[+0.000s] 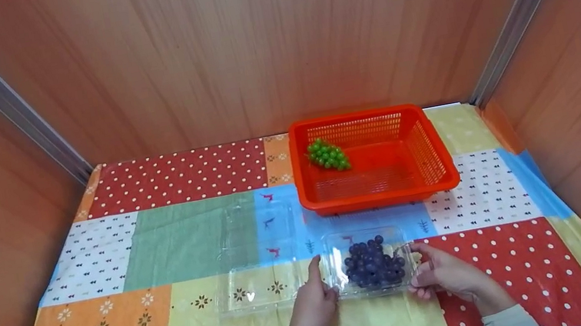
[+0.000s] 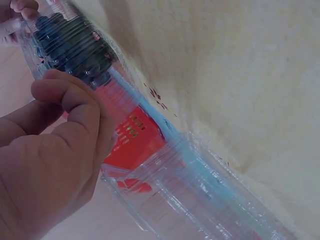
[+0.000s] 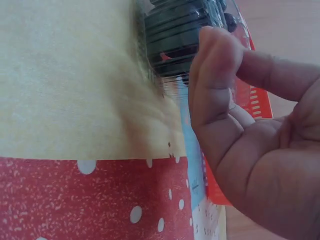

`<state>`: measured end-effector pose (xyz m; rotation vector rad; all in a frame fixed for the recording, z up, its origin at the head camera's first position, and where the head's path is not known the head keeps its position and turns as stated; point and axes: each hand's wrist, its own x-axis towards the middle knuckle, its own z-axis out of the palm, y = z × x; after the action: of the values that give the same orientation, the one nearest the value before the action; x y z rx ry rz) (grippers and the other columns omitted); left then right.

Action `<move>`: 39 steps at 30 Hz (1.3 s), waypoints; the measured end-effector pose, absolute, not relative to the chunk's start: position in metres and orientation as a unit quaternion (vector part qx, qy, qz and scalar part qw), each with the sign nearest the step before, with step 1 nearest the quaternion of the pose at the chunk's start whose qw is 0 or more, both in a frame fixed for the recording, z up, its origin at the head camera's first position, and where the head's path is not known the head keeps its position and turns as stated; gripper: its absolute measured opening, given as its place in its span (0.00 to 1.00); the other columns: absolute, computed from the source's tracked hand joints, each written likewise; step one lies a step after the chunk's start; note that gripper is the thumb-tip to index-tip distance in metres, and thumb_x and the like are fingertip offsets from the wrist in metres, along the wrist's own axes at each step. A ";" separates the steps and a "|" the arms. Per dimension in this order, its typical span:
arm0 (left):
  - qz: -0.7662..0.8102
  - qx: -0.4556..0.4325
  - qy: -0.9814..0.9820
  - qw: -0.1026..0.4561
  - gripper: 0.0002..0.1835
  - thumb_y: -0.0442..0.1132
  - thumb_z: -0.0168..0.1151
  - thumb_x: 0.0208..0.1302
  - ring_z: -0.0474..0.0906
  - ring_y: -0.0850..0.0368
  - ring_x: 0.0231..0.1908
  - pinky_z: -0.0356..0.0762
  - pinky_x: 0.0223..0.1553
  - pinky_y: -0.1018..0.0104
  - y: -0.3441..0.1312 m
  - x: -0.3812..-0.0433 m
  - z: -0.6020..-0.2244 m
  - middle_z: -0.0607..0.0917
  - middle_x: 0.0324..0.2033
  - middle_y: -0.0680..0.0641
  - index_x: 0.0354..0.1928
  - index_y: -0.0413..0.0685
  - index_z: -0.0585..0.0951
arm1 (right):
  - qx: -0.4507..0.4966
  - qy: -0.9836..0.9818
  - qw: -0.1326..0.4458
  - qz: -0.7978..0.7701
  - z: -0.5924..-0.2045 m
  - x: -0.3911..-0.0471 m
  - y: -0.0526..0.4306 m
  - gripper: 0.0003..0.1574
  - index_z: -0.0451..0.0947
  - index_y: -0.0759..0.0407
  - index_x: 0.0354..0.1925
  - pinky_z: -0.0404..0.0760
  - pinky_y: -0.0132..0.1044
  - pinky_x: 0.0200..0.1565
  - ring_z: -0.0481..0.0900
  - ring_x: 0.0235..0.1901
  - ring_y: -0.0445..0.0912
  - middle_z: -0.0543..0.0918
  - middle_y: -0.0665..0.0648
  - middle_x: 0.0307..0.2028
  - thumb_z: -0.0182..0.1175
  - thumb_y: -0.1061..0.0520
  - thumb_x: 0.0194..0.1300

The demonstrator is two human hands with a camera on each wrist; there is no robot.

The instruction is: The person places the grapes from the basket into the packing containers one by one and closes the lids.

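Right hand (image 1: pixel 449 273) pinches clear box (image 1: pixel 336 247) of dark grapes (image 1: pixel 373 265) at near-right corner; left hand (image 1: pixel 312 304) at near-left corner, grip unclear; red basket (image 1: pixel 386 195) by back edge of worktop (image 1: pixel 185 241).

left hand (image 1: pixel 311 301): fingers bent, grip hard to judge | right hand (image 1: pixel 445 275): fingers curled, pinching | both extended forward

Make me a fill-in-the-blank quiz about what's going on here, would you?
1. The bright red perforated plastic basket holds a bunch of ____ grapes.
2. A clear rectangular plastic box containing dark purple grapes is between the left hand and ____ hand.
3. Another clear plastic container lies to the person's ____ of that box.
Missing words: green; right; left.
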<state>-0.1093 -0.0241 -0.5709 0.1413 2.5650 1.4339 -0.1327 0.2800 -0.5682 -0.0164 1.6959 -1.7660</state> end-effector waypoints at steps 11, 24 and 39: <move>0.447 0.059 0.886 0.104 0.33 0.40 0.60 0.70 0.73 0.60 0.19 0.73 0.21 0.64 -0.043 -0.103 -0.544 0.79 0.21 0.55 0.73 0.42 0.63 | 0.006 0.720 0.324 -0.614 -0.547 -0.139 0.285 0.46 0.45 0.68 0.74 0.86 0.45 0.43 0.87 0.36 0.57 0.84 0.72 0.39 0.59 0.64 0.68; 0.503 -0.034 0.864 0.006 0.15 0.39 0.59 0.71 0.75 0.51 0.36 0.75 0.33 0.61 -0.150 -0.127 -0.525 0.79 0.38 0.47 0.56 0.47 0.81 | -0.047 0.791 0.149 -0.591 -0.509 -0.175 0.283 0.21 0.72 0.72 0.59 0.86 0.43 0.42 0.85 0.37 0.59 0.82 0.72 0.39 0.57 0.61 0.73; 0.410 -0.090 0.907 0.030 0.24 0.36 0.57 0.71 0.76 0.46 0.41 0.76 0.41 0.51 -0.214 -0.135 -0.548 0.77 0.47 0.37 0.66 0.35 0.71 | -0.024 0.678 0.113 -0.726 -0.474 -0.251 0.248 0.22 0.80 0.71 0.52 0.85 0.40 0.44 0.85 0.34 0.49 0.85 0.64 0.37 0.64 0.55 0.69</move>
<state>-0.1352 -0.2139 -0.5485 -0.2768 2.7960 1.2644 -0.2514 0.2480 -0.4737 -0.0701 1.9889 -2.1289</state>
